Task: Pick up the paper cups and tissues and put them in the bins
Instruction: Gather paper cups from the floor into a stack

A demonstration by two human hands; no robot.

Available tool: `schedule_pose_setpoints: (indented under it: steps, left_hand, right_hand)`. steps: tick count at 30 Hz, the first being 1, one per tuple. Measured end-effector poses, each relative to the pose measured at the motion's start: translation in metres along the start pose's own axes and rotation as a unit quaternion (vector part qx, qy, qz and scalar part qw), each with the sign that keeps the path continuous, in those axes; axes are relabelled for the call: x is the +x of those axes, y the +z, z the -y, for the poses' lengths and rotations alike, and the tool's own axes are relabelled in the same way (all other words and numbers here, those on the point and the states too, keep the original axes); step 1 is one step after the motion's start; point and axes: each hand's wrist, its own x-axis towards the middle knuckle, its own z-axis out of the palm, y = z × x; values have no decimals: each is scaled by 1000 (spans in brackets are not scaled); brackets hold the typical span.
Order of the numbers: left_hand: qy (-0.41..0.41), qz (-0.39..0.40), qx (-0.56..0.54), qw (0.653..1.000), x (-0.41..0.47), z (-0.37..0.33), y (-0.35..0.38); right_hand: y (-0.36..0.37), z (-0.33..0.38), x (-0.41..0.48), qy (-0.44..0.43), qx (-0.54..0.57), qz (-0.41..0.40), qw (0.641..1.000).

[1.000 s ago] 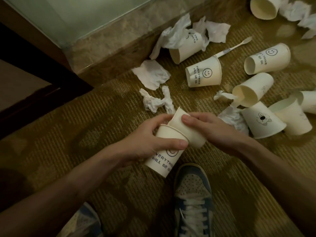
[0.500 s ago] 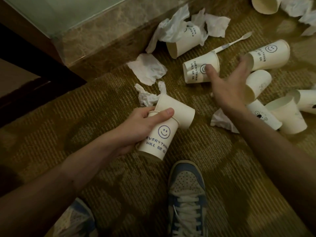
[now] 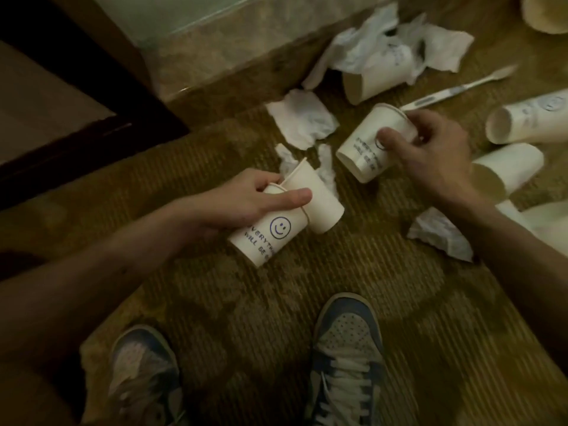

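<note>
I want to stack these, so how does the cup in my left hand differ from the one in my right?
The left-hand cup has a plain cup wedged askew at its mouth; the right-hand cup is held alone. The left-hand cup's smiley shows fully; the right hand covers most of the right-hand cup's with its thumb. Both are tilted white paper cups with printed lettering.

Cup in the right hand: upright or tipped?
Tipped. The cup in the right hand lies slanted, rim toward upper right, base toward lower left.

Behind stacked cups (image 3: pixel 270 232): flat tissue (image 3: pixel 302 118); behind R cup (image 3: pixel 362 152): toothbrush (image 3: pixel 455 91); all on carpet (image 3: pixel 246 302).
</note>
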Motion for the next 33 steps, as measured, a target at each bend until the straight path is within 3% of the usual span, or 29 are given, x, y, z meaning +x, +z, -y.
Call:
schedule_pose_setpoints:
  steps: [7,13,18,25,30,33]
  left_hand:
    - [-25,9,167,986,-34,-15,-48]
    - [-33,-100,245,964,-122,-28,-117]
    - [-13,-237,246,940,-252,-35,-166]
    - [73,-412,232,878,-445,3,-157]
    - [113,-496,177,842,-535,70,-128]
    - [104,-529,118,834,-554,125,-111]
  right_hand:
    - [30,54,-21,-127,5,70,989]
    - [52,164,-27,-263,28,105,959]
    - [47,282,-65,-405,49,154,900]
    - [22,431,-181,-589,21,229,775]
    - [41,494,-263,-620,33,287,730]
    - [76,497,-309,-605,9,320,729]
